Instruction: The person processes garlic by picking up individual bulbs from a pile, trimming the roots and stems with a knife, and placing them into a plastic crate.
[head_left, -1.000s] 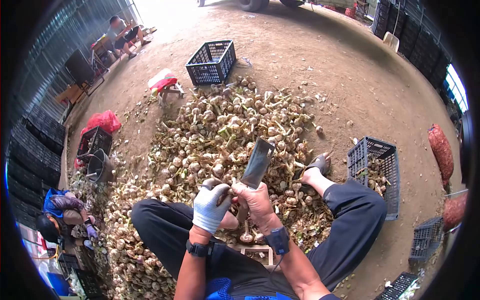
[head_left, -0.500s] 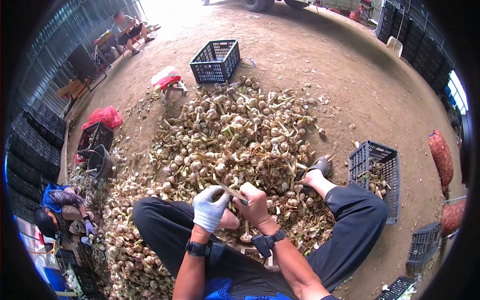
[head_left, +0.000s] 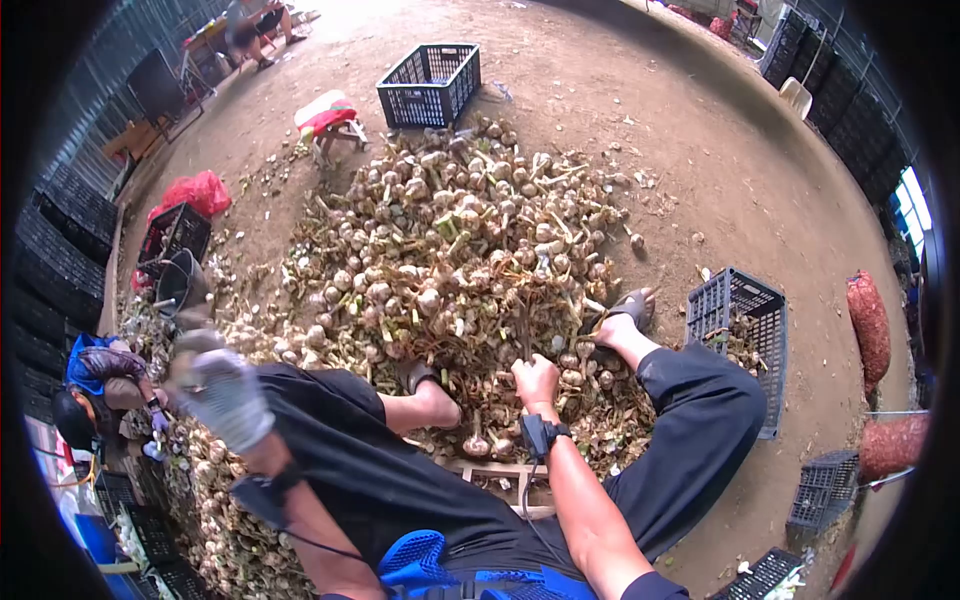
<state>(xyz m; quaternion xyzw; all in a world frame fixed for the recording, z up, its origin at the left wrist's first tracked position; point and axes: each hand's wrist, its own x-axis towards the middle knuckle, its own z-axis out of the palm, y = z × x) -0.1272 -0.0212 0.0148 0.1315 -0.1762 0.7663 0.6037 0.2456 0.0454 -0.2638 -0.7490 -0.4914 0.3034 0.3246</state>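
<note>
My left hand (head_left: 228, 400), in a whitish knit glove, is out to the left beyond my knee, over the edge of the garlic pile. Motion smears its fingers, so whether it holds anything is unclear. My right hand (head_left: 537, 382), bare, is closed in front of me, low over the loose leaves and bulbs. A thin, dark knife blade (head_left: 526, 335) seems to point away from its fist, hard to make out against the stalks. The heap of garlic (head_left: 450, 240) with stalks spreads before my feet. One garlic bulb (head_left: 476, 444) lies between my legs.
A black crate (head_left: 430, 105) stands beyond the heap, beside a small stool (head_left: 335, 135) with cloth on it. Another crate (head_left: 770, 330) with garlic scraps is right of my knee. A co-worker (head_left: 100, 385) sits at left near a bucket (head_left: 178, 282). Red net sacks (head_left: 870, 330) lie at right.
My hands were together over the pile with the knife between them. The left hand has swung far left; the right has moved slightly right and down. The view has tilted a little.
</note>
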